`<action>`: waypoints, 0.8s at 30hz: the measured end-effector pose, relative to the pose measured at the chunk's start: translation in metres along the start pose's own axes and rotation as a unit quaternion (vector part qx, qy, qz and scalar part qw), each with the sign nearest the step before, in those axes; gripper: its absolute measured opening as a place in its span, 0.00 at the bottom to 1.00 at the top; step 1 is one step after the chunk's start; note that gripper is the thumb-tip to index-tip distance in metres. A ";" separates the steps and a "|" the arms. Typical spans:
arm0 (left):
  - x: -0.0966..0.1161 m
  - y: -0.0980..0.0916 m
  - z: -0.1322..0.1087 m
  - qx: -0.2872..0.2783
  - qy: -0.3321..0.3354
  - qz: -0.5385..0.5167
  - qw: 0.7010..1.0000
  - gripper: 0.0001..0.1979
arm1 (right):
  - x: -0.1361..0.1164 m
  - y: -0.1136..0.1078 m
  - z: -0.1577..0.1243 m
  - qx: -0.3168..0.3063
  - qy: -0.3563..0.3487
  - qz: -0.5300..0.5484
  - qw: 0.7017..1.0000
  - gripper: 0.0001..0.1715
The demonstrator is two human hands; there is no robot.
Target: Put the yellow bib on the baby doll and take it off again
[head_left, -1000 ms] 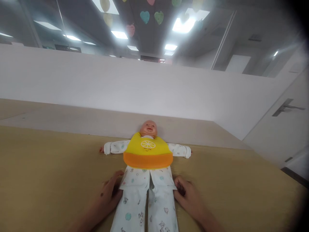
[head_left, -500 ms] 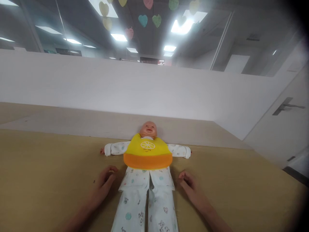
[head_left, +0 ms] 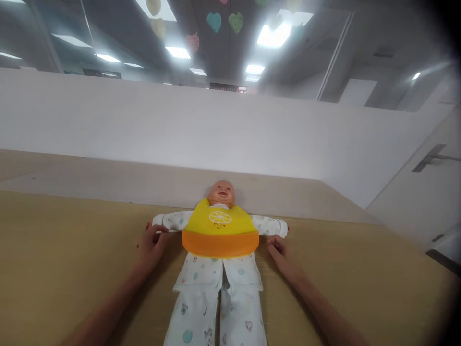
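A baby doll (head_left: 221, 193) lies on its back on the table, arms spread out to both sides. It wears white printed pyjamas (head_left: 201, 274) and a yellow bib (head_left: 220, 221) with an orange pocket (head_left: 220, 243) along the bottom. My left hand (head_left: 153, 244) is at the lower edge of the doll's sleeve on the left; its fingers are loosely bent, thumb apart, and I cannot tell whether they touch the cloth. Just below the other sleeve (head_left: 270, 226), my right hand (head_left: 283, 254) has loosely curled fingers and holds nothing visible. The doll's feet are out of view.
The wooden table (head_left: 72, 259) runs beneath everything, with a pale strip (head_left: 108, 181) behind the doll. A white wall (head_left: 180, 129) with glass above closes the back. A door handle (head_left: 430, 157) shows at the right. One small dark speck (head_left: 137, 246) lies beside my left hand.
Both hands have moved up along the doll's sides, from beside its hips to near its sleeves. The camera view has shifted slightly; the doll lies as before.
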State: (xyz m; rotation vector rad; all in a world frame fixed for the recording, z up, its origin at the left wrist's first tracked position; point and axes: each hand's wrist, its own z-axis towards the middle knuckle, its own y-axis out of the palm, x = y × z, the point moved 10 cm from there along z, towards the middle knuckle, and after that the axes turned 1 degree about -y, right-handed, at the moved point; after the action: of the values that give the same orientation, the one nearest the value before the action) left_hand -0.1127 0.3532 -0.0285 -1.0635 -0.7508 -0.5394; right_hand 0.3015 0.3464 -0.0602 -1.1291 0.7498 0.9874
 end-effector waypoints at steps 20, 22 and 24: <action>0.020 0.017 -0.017 -0.053 0.028 0.023 0.998 0.11 | 0.001 0.007 -0.009 -0.051 -0.006 -0.035 0.998 0.16; 0.025 0.018 -0.020 -0.050 0.039 0.023 0.998 0.11 | -0.002 0.004 -0.008 -0.039 -0.022 -0.042 0.998 0.16; 0.025 0.019 -0.020 -0.053 0.041 0.010 0.998 0.11 | -0.005 0.000 -0.006 -0.018 -0.031 -0.046 0.998 0.16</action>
State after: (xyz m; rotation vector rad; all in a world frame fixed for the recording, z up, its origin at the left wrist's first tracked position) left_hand -0.0769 0.3416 -0.0259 -1.1386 -0.6447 -0.6064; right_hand 0.2997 0.3389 -0.0574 -1.1494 0.6274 0.9583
